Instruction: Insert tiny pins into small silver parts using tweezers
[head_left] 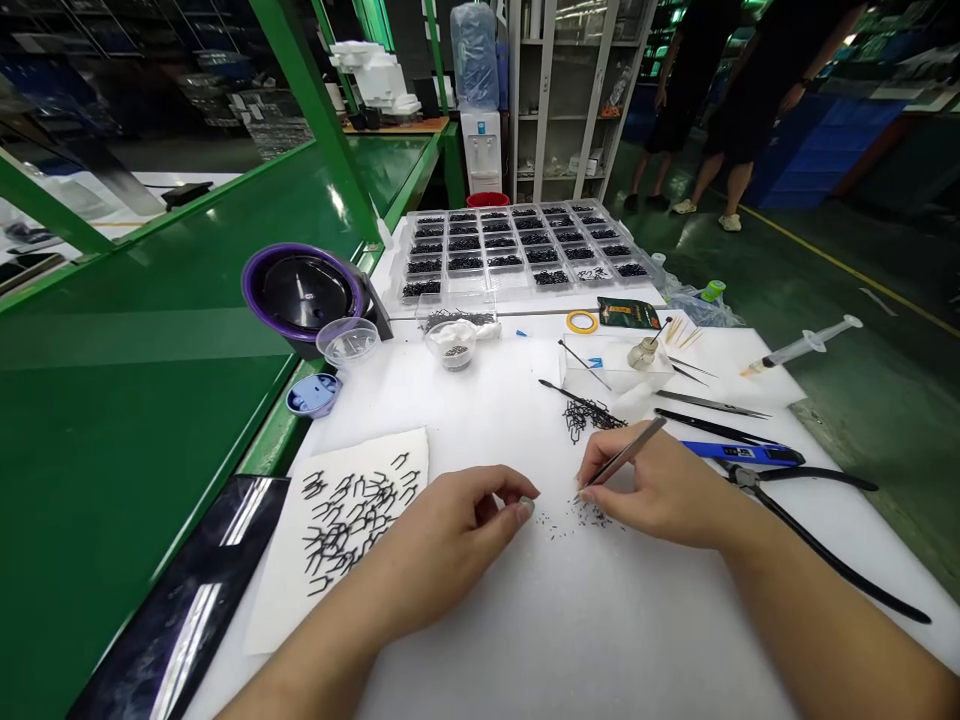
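In the head view, my right hand (649, 490) grips slim metal tweezers (628, 452) like a pen, tips down at a scatter of tiny dark pieces (592, 515) on the white tabletop. Just left of those pieces is my left hand (457, 535), thumb and forefinger pinched together. Whatever lies between them is too small to make out. A white sheet (281, 590) under my left forearm carries many black forked parts (360, 510). Beyond my right hand lies a pile of similar black parts (589, 415).
To the right lie pliers (825, 550), a blue tool (750, 453), more tweezers (712, 403) and a syringe (806, 345). A compartment tray (510, 290) of black parts stands at the back. Clear cups (454, 350) and a purple-rimmed black bowl (304, 300) are at left. Two people stand beyond.
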